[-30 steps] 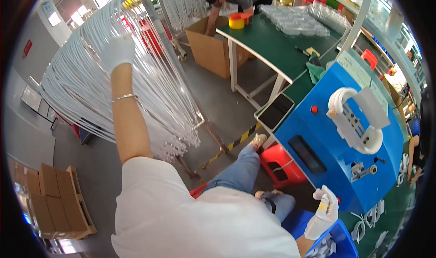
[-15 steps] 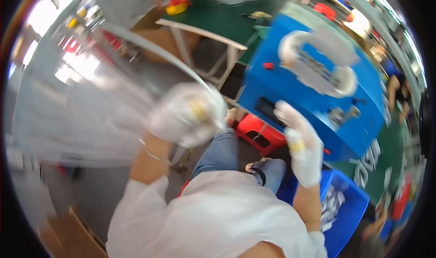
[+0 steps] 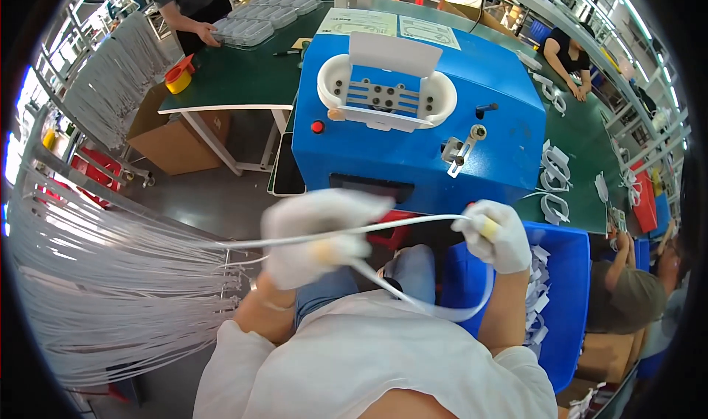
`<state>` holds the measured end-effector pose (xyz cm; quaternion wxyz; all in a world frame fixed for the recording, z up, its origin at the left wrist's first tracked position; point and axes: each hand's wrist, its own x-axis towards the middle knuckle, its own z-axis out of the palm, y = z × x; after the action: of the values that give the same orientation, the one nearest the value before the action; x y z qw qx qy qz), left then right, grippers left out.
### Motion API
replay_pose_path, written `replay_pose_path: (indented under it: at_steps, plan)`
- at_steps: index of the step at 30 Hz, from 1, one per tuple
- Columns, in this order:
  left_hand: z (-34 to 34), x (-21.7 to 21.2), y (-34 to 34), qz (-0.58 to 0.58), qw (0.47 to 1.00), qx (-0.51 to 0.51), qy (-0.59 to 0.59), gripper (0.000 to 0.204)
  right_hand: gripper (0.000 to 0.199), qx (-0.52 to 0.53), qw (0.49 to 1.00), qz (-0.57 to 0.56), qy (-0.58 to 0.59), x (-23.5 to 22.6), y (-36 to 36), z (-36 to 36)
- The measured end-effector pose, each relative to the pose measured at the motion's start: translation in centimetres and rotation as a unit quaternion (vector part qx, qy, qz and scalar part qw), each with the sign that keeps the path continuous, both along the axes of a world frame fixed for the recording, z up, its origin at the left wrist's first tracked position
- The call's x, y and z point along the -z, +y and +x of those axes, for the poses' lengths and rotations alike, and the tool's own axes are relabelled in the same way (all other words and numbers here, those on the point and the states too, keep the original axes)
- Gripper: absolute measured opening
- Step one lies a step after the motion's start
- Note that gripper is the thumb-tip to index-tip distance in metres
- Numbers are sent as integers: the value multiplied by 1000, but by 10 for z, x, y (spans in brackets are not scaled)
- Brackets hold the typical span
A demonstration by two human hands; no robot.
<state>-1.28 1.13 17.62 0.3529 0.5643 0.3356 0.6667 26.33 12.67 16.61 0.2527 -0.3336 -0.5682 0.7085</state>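
Note:
My gloved left hand (image 3: 317,238) is smeared by motion. It appears closed round a white cable (image 3: 402,222). My right hand (image 3: 495,236), also in a white glove with a yellow patch, pinches the same cable farther to the right. From there the cable bends down into a slack loop (image 3: 461,314) and runs back to the left hand. Behind the hands stands a blue machine (image 3: 413,165) with a white oval winding form (image 3: 387,91), a raised whitish plate and a red button (image 3: 317,127). A small metal lever (image 3: 464,151) sits on its top.
Many white cables (image 3: 140,271) hang on a rack at my left. A blue bin (image 3: 568,294) with white pieces stands by my right arm. Coiled cables (image 3: 554,183) lie on the green table (image 3: 590,154). Yellow-red tape (image 3: 179,76) lies at far left. Co-workers are around.
My view has turned left and steadied. My right hand, earlier stretched out with fingers extended, now grips the white cable. The cable now spans both hands with a loop below.

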Motion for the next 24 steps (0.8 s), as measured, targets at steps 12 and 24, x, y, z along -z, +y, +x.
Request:
replay_pose_path:
  at_steps: [12, 24]
  plan:
    - [-38, 75, -43, -78, 934, 126, -325, 34, 51, 496, 844, -113, 167, 120, -15, 209]
    - [87, -35, 22, -123, 905, 334, -234, 37, 35, 209, 759, 604, -123, -53, -55, 13]
